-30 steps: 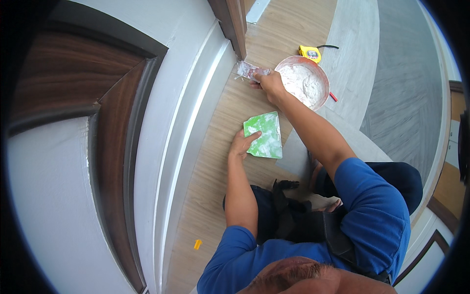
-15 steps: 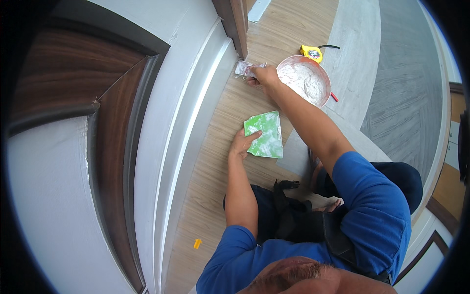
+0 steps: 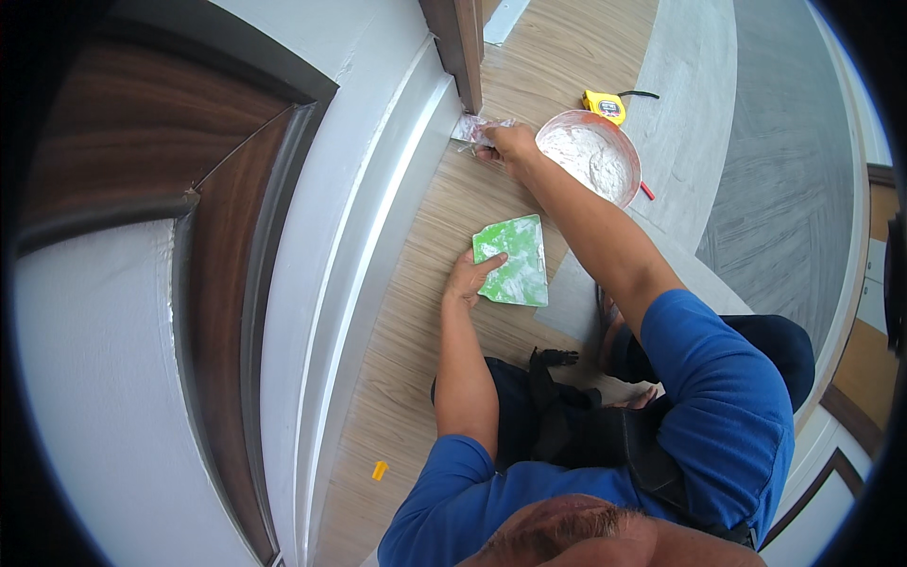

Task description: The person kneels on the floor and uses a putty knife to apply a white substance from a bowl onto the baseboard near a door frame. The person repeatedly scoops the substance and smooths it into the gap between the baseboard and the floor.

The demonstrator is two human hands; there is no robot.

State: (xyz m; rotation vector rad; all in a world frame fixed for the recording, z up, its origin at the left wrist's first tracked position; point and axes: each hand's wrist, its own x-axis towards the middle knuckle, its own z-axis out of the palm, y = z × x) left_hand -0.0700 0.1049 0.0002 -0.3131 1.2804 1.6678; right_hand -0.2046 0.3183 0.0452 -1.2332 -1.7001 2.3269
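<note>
Down on the wood-look floor [image 3: 444, 312], the person's right hand [image 3: 507, 145] is closed around a putty knife [image 3: 472, 128], its filler-smeared blade pressed flat where the white baseboard [image 3: 378, 255] meets the dark door post [image 3: 460, 42]. The left hand [image 3: 470, 279] rests on the floor with fingers spread, fingertips touching the edge of a green square board [image 3: 515, 261] streaked with white filler; it presses rather than clasps, so that grip stands apart. Just beside the right hand sits a round bowl [image 3: 631, 151] holding white filler, with a yellow tape measure [image 3: 605, 104] beyond it and a small yellow scrap [image 3: 379, 469] lying well apart near the wall. The knife looks light, with a thin springy blade, and likely slick where filler coats it, so the handle end is the sound place to hold. The board seems stiff, flat and light; its clean edges would be the sensible hold, since the smeared face is wet and messy.
</note>
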